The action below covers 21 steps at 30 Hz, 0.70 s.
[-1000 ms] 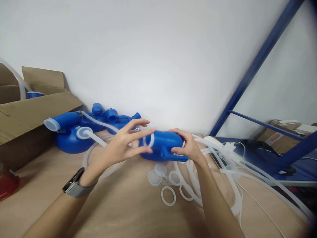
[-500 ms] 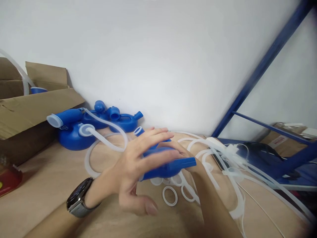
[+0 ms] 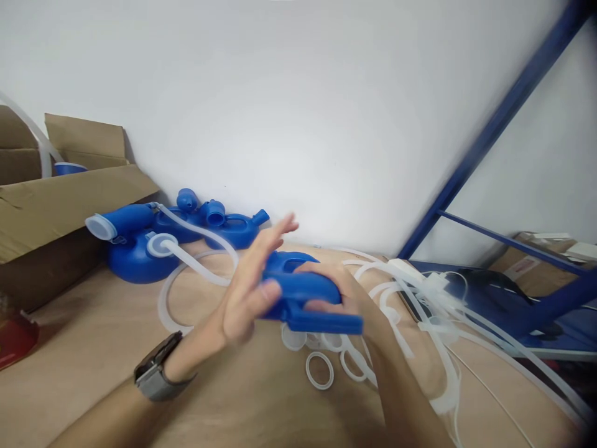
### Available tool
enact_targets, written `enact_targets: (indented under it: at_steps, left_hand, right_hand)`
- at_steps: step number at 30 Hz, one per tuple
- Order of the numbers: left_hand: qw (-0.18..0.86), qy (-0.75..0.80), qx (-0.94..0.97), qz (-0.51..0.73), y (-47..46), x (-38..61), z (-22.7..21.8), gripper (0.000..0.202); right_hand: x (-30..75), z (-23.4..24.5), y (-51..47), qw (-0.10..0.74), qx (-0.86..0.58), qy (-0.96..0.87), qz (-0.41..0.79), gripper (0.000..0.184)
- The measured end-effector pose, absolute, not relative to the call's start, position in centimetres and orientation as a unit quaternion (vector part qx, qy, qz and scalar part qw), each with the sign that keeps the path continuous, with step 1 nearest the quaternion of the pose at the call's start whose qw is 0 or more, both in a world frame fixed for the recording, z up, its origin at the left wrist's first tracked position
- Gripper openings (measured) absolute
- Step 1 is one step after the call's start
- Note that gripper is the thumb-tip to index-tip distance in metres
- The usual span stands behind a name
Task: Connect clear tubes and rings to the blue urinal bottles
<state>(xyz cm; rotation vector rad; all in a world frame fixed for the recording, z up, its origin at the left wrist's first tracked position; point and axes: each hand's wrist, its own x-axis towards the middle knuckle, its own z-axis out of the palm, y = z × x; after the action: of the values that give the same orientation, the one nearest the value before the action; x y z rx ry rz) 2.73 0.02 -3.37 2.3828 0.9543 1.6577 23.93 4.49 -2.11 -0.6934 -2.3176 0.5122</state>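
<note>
A blue plastic bottle-like container (image 3: 308, 298) with a flat handle hangs above the tan table (image 3: 93, 348). My right hand (image 3: 347, 292) is wrapped round its right side. My left hand (image 3: 254, 283), a watch on its wrist, has its fingers stretched out and its palm and thumb pressed against the container's left end. Below the container lie translucent white rings (image 3: 319, 370) and a cap (image 3: 291, 339).
Other blue containers (image 3: 140, 242) with white tubing (image 3: 196, 261) lie by the wall at the left, beside an open cardboard box (image 3: 56, 205). A tangle of white tubes (image 3: 420, 292) sits right of my hands. A blue metal rack (image 3: 504, 118) stands at the right, a red object (image 3: 16, 336) at the left edge.
My left hand moved from pinching at the container's mouth to covering its end with flat fingers. The container was turned and lowered a little in my right hand.
</note>
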Motion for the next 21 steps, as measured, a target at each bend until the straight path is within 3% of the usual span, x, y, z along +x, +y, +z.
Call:
enact_targets:
  at_steps: [3,6,10,12,14,16,19,21]
  left_hand:
    - [0.174,0.346,0.708,0.59,3.1,2.1,-4.5,0.06]
    - [0.235,0.431,0.658,0.571,4.7,1.2,-4.6,0.059]
    - [0.303,0.509,0.648,0.479,4.1,0.4,-2.8,0.072]
    - [0.359,0.482,0.67,0.435,3.5,0.4,-2.0,0.066]
    - [0.382,0.459,0.676,0.431,3.4,0.6,-1.8,0.06]
    - [0.358,0.475,0.667,0.449,3.5,1.1,-2.2,0.061]
    - [0.257,0.531,0.671,0.448,4.1,1.8,-3.4,0.059]
    - [0.199,0.563,0.676,0.432,4.6,2.3,-4.4,0.057]
  right_hand:
    - [23.4,-1.8,4.0,0.33,-0.281,-0.9,0.045,0.061]
    - [23.9,-2.0,4.5,0.335,-0.278,-0.898,-0.067,0.073]
    - [25.5,-2.2,6.4,0.344,-0.286,-0.886,-0.12,0.064]
    - [26.1,-2.4,7.4,0.351,-0.28,-0.884,-0.132,0.061]
    - [26.3,-3.1,8.6,0.361,-0.278,-0.881,-0.125,0.063]
    - [26.4,-4.5,10.0,0.375,-0.3,-0.873,-0.085,0.08]
    - [26.8,-8.0,12.6,0.374,-0.377,-0.844,0.075,0.122]
    - [27.3,-10.5,14.4,0.349,-0.415,-0.815,0.204,0.131]
